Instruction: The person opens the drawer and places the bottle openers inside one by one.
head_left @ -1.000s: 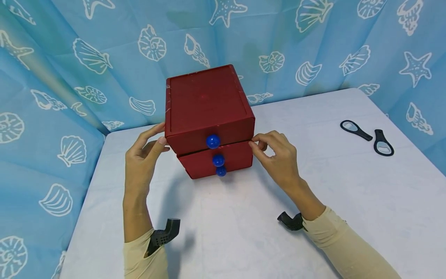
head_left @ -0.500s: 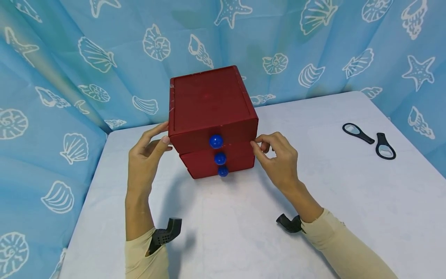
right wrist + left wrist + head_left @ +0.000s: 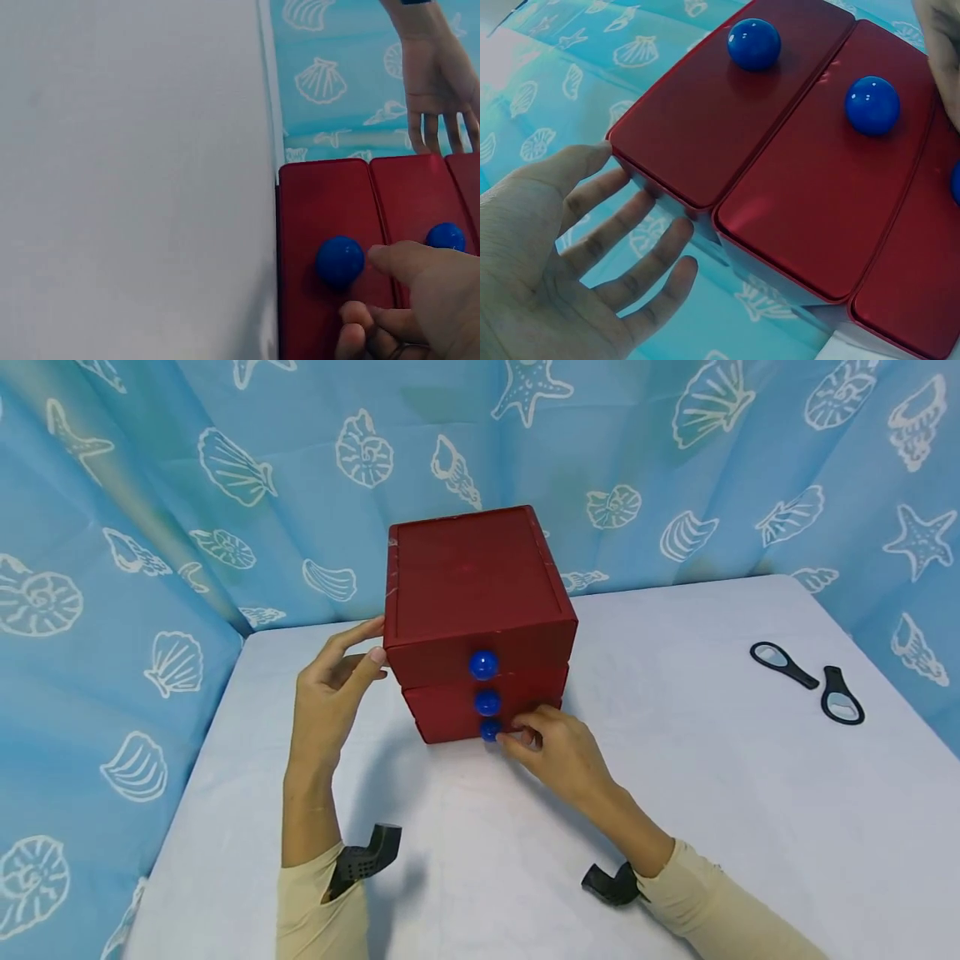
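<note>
A red drawer box [image 3: 480, 577] stands on the white-covered table, three drawers high, with a round blue knob on each front. All the drawers look closed. My left hand [image 3: 330, 702] is at the box's upper left side; in the left wrist view its thumb touches the top drawer's corner, its fingers [image 3: 664, 251] spread and nearly straight. At the lower front is my right hand [image 3: 558, 752], its fingertips close beside the bottom knob [image 3: 340, 261]. A small gap shows between the nearest fingertip and that knob in the right wrist view; the other fingers are loosely bent.
Two black-handled magnifying glasses lie on the right of the table, one [image 3: 783, 664] slightly behind the other [image 3: 842, 696]. A blue curtain [image 3: 615, 460] with white shell prints hangs behind and to the left. Each wrist carries a black camera mount [image 3: 366, 860].
My right hand has moved from the box's right edge down and left to the bottom knob. My left hand keeps its place at the box. The head view has shifted slightly.
</note>
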The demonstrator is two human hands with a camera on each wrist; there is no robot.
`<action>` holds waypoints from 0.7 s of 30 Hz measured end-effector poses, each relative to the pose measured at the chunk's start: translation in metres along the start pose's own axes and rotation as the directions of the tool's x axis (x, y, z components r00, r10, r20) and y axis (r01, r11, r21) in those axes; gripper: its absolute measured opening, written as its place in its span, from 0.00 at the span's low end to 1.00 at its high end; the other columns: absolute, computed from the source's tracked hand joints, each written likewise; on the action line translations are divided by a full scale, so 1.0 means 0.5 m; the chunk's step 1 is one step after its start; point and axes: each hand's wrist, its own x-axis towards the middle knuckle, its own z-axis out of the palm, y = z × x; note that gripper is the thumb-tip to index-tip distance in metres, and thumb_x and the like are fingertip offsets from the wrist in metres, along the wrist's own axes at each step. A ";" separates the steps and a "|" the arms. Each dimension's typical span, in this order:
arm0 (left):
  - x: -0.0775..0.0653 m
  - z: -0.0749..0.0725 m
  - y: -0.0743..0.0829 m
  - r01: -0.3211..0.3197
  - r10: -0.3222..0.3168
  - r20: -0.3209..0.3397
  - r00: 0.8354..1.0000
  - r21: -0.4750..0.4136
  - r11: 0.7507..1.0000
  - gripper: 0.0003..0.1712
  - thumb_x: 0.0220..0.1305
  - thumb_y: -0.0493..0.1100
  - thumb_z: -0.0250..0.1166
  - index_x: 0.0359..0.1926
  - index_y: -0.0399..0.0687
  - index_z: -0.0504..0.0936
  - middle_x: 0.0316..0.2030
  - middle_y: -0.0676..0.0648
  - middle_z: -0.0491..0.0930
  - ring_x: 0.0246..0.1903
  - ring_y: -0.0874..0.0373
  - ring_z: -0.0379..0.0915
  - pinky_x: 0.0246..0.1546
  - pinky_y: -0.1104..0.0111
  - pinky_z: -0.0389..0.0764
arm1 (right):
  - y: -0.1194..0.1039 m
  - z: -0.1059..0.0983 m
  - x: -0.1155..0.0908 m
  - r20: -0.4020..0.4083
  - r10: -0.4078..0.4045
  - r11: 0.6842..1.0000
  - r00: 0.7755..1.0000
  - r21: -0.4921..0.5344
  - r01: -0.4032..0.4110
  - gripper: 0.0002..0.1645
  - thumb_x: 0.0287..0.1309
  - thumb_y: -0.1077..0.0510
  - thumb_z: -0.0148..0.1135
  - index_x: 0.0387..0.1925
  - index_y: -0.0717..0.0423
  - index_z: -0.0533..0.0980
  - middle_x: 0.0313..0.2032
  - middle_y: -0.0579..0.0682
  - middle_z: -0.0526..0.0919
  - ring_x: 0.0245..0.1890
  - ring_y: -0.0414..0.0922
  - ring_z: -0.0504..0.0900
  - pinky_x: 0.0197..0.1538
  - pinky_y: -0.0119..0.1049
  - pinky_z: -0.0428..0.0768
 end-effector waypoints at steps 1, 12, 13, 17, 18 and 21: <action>0.001 0.000 0.000 0.003 -0.003 0.003 1.000 0.000 1.000 0.23 0.71 0.48 0.64 0.65 0.58 0.79 0.62 0.53 0.76 0.49 0.53 0.79 0.55 0.61 0.78 | 0.002 0.004 0.001 0.018 0.032 0.999 0.999 0.010 -0.032 0.11 0.54 0.54 0.76 0.33 0.58 0.85 0.27 0.46 0.78 0.27 0.41 0.74 0.29 0.33 0.75; -0.001 -0.004 -0.003 0.006 -0.005 0.008 1.000 -0.010 1.000 0.23 0.71 0.48 0.63 0.65 0.57 0.78 0.63 0.54 0.75 0.50 0.52 0.79 0.55 0.61 0.78 | 0.001 0.059 0.005 0.008 0.148 0.976 0.989 0.162 -0.148 0.11 0.55 0.55 0.74 0.22 0.52 0.80 0.22 0.42 0.77 0.24 0.38 0.75 0.27 0.32 0.75; -0.002 -0.004 -0.002 0.005 -0.005 0.005 1.000 -0.004 1.000 0.23 0.71 0.48 0.63 0.65 0.57 0.78 0.63 0.54 0.75 0.49 0.53 0.79 0.55 0.61 0.78 | 0.002 0.060 0.003 0.003 0.144 0.976 0.990 0.165 -0.142 0.11 0.55 0.55 0.74 0.23 0.52 0.80 0.23 0.41 0.77 0.24 0.37 0.75 0.28 0.31 0.75; -0.003 -0.006 0.000 0.004 -0.004 -0.004 1.000 0.009 1.000 0.23 0.71 0.48 0.63 0.65 0.58 0.78 0.62 0.54 0.75 0.49 0.53 0.80 0.55 0.61 0.78 | -0.001 0.061 -0.010 -0.001 0.134 0.976 0.991 0.174 -0.131 0.12 0.55 0.54 0.74 0.22 0.50 0.80 0.22 0.40 0.77 0.23 0.36 0.74 0.27 0.30 0.75; -0.003 -0.005 -0.001 0.003 -0.003 -0.002 1.000 0.006 1.000 0.23 0.71 0.48 0.63 0.65 0.58 0.78 0.62 0.54 0.75 0.49 0.53 0.80 0.55 0.61 0.77 | -0.002 0.061 -0.015 -0.001 0.135 0.976 0.991 0.171 -0.133 0.12 0.56 0.53 0.74 0.22 0.50 0.80 0.22 0.40 0.76 0.23 0.36 0.74 0.26 0.30 0.75; -0.001 -0.001 -0.003 0.005 -0.005 0.007 1.000 0.001 1.000 0.23 0.71 0.48 0.63 0.65 0.58 0.78 0.62 0.54 0.75 0.49 0.53 0.79 0.55 0.61 0.78 | -0.004 0.057 -0.029 -0.008 0.147 0.977 0.989 0.154 -0.144 0.13 0.56 0.52 0.75 0.22 0.50 0.80 0.21 0.39 0.75 0.23 0.36 0.73 0.26 0.30 0.75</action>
